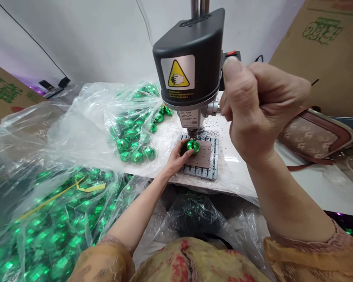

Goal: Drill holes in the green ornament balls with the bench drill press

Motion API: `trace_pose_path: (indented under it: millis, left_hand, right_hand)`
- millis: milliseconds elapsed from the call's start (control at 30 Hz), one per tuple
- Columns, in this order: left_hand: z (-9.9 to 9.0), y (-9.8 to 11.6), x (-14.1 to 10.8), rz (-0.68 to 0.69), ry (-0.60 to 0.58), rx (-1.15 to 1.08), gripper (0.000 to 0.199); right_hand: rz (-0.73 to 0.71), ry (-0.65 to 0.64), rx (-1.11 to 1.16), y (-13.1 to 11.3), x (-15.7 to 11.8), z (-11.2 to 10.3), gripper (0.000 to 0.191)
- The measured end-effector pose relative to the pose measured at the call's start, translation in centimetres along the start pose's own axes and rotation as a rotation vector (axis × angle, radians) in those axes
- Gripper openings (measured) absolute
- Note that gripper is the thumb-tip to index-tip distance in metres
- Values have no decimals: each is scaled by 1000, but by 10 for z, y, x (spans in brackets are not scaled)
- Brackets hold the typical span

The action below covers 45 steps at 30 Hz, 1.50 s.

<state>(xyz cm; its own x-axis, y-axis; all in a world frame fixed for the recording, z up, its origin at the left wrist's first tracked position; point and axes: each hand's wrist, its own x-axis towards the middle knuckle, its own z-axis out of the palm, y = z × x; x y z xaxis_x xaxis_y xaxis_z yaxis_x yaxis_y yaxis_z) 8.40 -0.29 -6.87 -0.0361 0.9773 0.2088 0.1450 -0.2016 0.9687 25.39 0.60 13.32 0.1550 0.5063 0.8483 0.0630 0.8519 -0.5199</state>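
Note:
A shiny green faceted ball [193, 146] sits directly under the chuck and bit [192, 133] of a black bench drill press [188, 58]. My left hand [176, 156] grips the ball, pressing it against a brown pad [204, 154] on a slotted metal base plate [198, 173]. My right hand [261, 105] is raised in a fist to the right of the drill head, closed around what looks like the feed lever, which it mostly hides. Beside the plate, a heap of matching green balls [132, 135] lies in a transparent plastic bag [97, 105].
A larger transparent bag of green balls [47, 219] fills the lower left. Dark drilling specks dot the white table [235, 172]. A dark plastic bag [194, 215] lies below the table edge. A patterned handbag [314, 137] sits at right, with cardboard boxes [320, 51] behind.

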Motion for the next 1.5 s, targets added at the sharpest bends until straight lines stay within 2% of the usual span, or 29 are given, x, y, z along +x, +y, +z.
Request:
trace_pose_path:
  millis: [233,400,567,733,933,1167,1300,1500]
  left_hand:
    - [-5,-2,6,-3,-36,-27,61]
    - [-1,3,1,33,-84,-15,61]
    - [8,7,-3,50,-35,-33,59]
    - [8,3,-3,43,-33,-31,59]
    - [8,1,-3,50,-16,-14,59]
    - [8,4,-5,68,-9,8,58]
    - [8,5,-5,83,-6,18,58]
    - [9,8,-4,72,3,40,60]
  right_hand:
    - [-12,-30,18,1,1,-1,49]
    - [-28,-32,15,3,1,-1,51]
    - [-35,-28,42,4,2,-1,52]
    - [-55,-17,28,5,-1,-1,48]
    - [-232,3,60,13,-15,-3,47]
    - [-307,-42,-25,19,-27,-7,45]
    - [-413,0,7,24,-28,-7,45]
    - [-504,-80,88,33,-32,-7,44]
